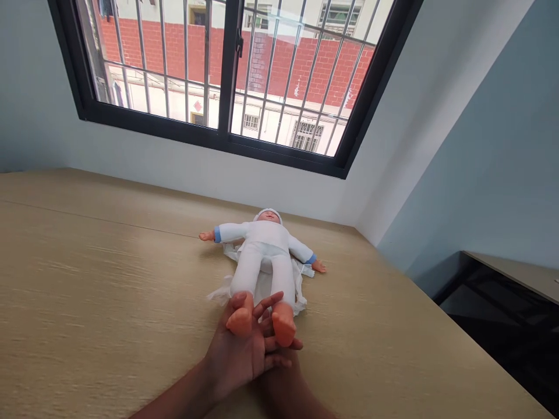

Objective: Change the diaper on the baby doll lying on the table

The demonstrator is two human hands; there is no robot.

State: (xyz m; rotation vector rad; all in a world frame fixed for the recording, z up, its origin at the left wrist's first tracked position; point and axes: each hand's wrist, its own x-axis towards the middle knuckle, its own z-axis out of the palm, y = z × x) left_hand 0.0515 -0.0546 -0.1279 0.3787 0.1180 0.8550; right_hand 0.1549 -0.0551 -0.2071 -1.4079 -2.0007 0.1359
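A baby doll in white clothes with blue cuffs lies on its back, arms spread, head toward the window wall. White thin cloth or plastic shows under and beside its legs. My left hand is palm up under the doll's feet, thumb by one ankle and fingers spread around and below the other foot. My right hand lies beneath my left hand and the feet; most of its fingers are hidden, so its grip cannot be made out.
The doll lies on a wooden tabletop. Behind it are a pale wall and a barred window with a dark frame. Beyond the table's right edge stands another dark-sided table.
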